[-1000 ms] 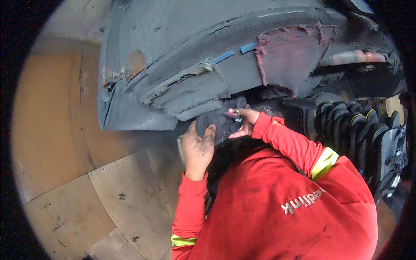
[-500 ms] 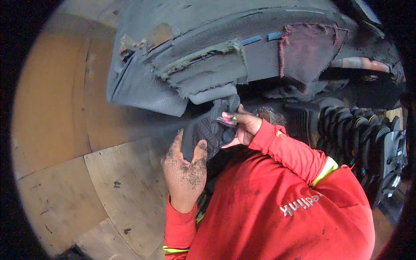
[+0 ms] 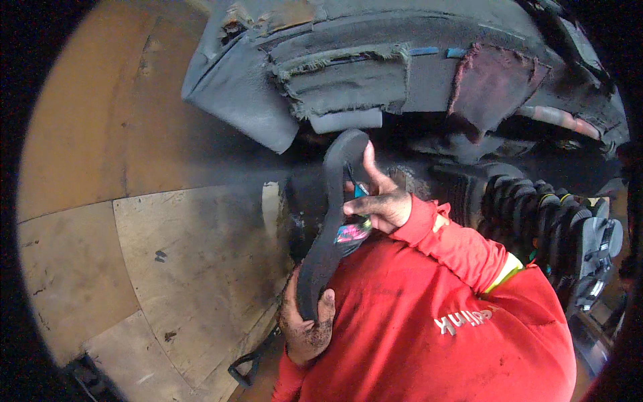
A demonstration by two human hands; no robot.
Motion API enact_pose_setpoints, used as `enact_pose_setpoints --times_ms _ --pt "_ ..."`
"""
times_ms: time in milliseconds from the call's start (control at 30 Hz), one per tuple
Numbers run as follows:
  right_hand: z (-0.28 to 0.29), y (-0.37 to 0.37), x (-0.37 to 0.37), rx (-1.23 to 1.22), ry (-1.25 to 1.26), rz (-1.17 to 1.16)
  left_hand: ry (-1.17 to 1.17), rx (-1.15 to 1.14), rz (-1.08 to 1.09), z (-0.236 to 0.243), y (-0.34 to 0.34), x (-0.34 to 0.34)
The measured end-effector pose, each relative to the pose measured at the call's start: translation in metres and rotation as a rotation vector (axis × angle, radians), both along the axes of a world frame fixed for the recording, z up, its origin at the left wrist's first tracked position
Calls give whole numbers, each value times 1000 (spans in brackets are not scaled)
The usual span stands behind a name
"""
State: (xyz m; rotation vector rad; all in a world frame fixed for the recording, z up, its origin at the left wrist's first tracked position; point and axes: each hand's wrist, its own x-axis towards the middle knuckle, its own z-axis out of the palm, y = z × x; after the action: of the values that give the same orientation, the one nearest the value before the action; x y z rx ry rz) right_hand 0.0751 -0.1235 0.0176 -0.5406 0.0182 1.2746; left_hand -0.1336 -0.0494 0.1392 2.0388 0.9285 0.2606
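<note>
Head view: sandal [image 3: 327, 231], earlier tread-up, now edge-on

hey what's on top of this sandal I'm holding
On the sandal is a multicoloured strap with pink and teal parts. Your right hand covers some of the strap, and your left hand hides part of the sandal's lower end.

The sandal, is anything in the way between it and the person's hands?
No, nothing visible is in the way. The left hand already grips the lower end of the sandal, and the right hand holds it higher up, beside the colourful strap.
</note>
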Motion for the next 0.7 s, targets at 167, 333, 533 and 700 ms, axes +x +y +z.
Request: enact_pose_setpoints --times_ms 167,333,533,700 --pt "-33 26 18 -68 197 88 -181 -249 16 -31 23 43" --pt "-96 48 45 71 214 21 -152 109 -86 -57 58 110" --pt "-157 39 57 174 446 -12 6 161 -212 -79 63 164" --pt "-157 -19 67 -203 417 -136 40 -9 -280 -108 56 195"
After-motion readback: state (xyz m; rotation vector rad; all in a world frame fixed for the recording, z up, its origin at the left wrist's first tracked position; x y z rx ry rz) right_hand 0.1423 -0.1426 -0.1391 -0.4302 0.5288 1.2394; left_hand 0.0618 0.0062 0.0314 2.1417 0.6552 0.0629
